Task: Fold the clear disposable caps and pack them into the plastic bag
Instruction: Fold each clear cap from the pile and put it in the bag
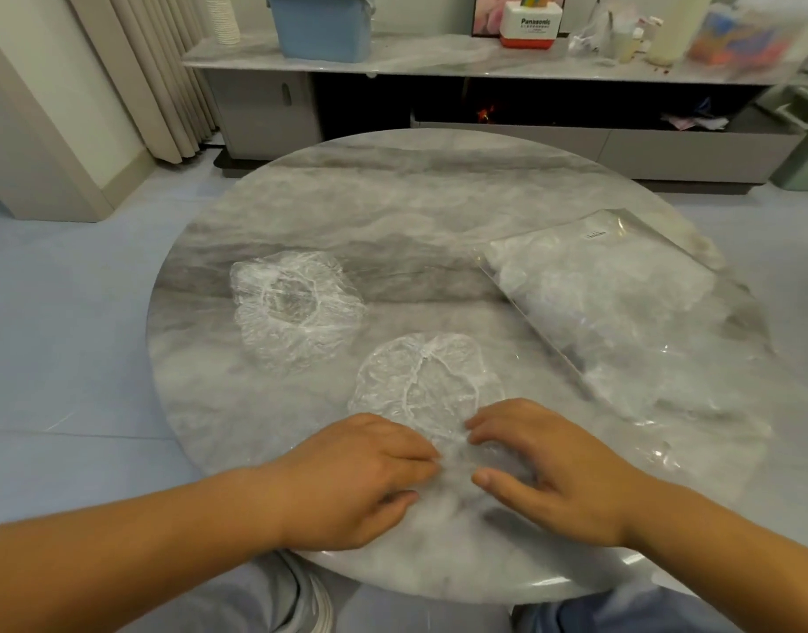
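Two clear disposable caps lie on the round marble table (pixel 393 198). One cap (pixel 297 308) sits spread out at the left middle, untouched. The nearer cap (pixel 422 386) lies in front of me, its near edge under my fingers. My left hand (pixel 361 477) and my right hand (pixel 548 468) both pinch that near edge, fingertips close together. A clear plastic bag (pixel 621 312), holding several caps, lies flat at the right side of the table, its open end toward the near right.
Beyond the table stands a low grey cabinet (pixel 484 70) with a blue bin (pixel 324 25), a white and red box (pixel 532 25) and bottles. Curtains (pixel 164 75) hang at the left. The table's near edge is just above my knees.
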### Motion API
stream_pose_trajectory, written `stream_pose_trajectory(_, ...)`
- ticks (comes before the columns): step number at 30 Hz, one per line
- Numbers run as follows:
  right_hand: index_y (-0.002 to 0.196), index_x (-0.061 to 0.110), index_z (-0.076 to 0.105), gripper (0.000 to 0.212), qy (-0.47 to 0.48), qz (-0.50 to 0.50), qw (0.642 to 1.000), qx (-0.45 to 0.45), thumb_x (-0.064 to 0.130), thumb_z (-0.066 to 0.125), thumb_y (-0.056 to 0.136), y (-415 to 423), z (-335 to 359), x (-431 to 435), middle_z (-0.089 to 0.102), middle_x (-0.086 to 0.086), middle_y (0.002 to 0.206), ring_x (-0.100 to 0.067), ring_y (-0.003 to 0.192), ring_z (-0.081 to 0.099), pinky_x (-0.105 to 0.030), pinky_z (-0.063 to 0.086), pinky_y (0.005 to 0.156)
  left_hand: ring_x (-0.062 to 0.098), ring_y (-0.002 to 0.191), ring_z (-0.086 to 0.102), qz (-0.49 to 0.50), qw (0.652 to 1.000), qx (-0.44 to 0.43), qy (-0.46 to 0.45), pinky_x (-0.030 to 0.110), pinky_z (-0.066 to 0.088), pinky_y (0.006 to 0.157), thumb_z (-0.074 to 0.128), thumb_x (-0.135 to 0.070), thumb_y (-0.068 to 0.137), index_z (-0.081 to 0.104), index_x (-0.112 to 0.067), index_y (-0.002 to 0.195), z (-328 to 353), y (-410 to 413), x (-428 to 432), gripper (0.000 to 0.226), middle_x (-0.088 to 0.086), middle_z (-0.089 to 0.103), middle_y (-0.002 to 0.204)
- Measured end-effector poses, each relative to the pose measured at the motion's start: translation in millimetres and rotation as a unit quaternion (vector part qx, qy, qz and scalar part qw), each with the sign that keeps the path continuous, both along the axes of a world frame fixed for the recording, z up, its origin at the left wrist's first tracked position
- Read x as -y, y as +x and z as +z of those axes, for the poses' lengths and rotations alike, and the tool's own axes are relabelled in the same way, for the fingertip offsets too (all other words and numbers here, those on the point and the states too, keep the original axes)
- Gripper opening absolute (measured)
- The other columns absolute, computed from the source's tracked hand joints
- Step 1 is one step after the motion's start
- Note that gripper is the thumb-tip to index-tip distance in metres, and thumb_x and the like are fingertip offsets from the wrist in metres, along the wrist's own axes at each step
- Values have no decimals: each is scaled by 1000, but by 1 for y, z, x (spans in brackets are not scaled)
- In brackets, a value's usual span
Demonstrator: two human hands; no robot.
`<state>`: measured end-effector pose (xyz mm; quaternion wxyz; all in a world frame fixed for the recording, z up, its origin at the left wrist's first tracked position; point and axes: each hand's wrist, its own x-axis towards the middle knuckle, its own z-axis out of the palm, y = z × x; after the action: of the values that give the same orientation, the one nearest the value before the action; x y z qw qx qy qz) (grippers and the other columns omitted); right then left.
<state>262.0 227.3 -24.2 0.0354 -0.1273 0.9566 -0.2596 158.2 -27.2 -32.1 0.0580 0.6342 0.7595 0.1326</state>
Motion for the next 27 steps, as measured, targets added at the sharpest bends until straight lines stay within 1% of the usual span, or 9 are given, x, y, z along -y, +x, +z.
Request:
stream_pose_trajectory(3, 117, 27, 67, 43, -32, -4, 999, -27, 62, 57, 94, -1, 0, 0, 62, 15, 126, 0, 124, 52, -28, 46, 102, 5, 116, 61, 65, 992, 99, 38, 27, 50, 98, 55, -35, 94, 69, -24, 128, 4, 0, -2, 38, -12, 66, 128)
stream_pose_trajectory(5, 115, 28, 68, 42, -56, -16, 998, -39, 61, 62, 91, -2, 0, 2, 63, 17, 122, 0, 121, 54, -25, 47, 100, -1, 114, 61, 121, 974, 179, 71, 25, 50, 97, 54, -34, 95, 70, -23, 126, 7, 0, -5, 37, -15, 67, 124)
stream_pose_trajectory(10, 108, 30, 69, 46, -77, -74, 994, -15, 68, 60, 83, -12, 0, 10, 67, 20, 97, -1, 95, 61, -23, 51, 82, 3, 104, 65, 210, 928, 291, 97, 14, 48, 88, 62, -22, 94, 72, -26, 115, 10, -3, -11, 24, -19, 67, 109)
stream_pose_trajectory(12, 100, 32, 69, 35, -91, -99, 991, 1, 62, 63, 84, -16, 1, 13, 67, 19, 87, -3, 85, 63, -22, 50, 74, 5, 94, 68, 247, 903, 336, 98, 16, 50, 81, 65, -19, 95, 72, -30, 111, 9, -4, -11, 21, -20, 69, 104)
stream_pose_trajectory(15, 82, 33, 66, 13, -126, -143, 981, 16, 41, 71, 91, -23, -1, 16, 65, 24, 74, 0, 72, 62, -14, 44, 65, 6, 77, 67, 292, 867, 392, 97, 18, 52, 72, 71, -23, 92, 71, -33, 106, 9, -5, -14, 17, -22, 70, 88)
stream_pose_trajectory(18, 74, 32, 66, 19, -139, -192, 971, 42, 37, 71, 92, -31, -2, 19, 64, 26, 71, 2, 70, 61, -12, 43, 65, 17, 82, 69, 313, 859, 396, 90, 30, 59, 78, 77, -31, 88, 68, -34, 103, 9, -9, -17, 18, -16, 69, 95)
stream_pose_trajectory(20, 75, 31, 67, 19, -121, -210, 969, 57, 40, 71, 91, -35, -4, 21, 66, 19, 71, 4, 71, 61, -12, 43, 64, 16, 77, 68, 325, 861, 384, 80, 36, 61, 74, 78, -29, 87, 66, -32, 103, 9, -11, -19, 20, -11, 65, 104)
stream_pose_trajectory(24, 81, 28, 69, 16, -64, -225, 969, 75, 40, 71, 91, -37, -5, 26, 64, 14, 71, 2, 71, 60, -12, 43, 61, 10, 61, 61, 356, 861, 356, 72, 30, 60, 59, 79, -25, 86, 62, -29, 103, 9, -17, -26, 24, -8, 63, 101)
stream_pose_trajectory(27, 86, 25, 69, 14, -38, -238, 967, 78, 38, 72, 90, -39, -3, 27, 64, 12, 75, -4, 73, 60, -15, 42, 62, 7, 66, 61, 386, 870, 301, 61, 31, 57, 69, 83, -30, 82, 62, -31, 102, 10, -26, -29, 29, -9, 64, 94)
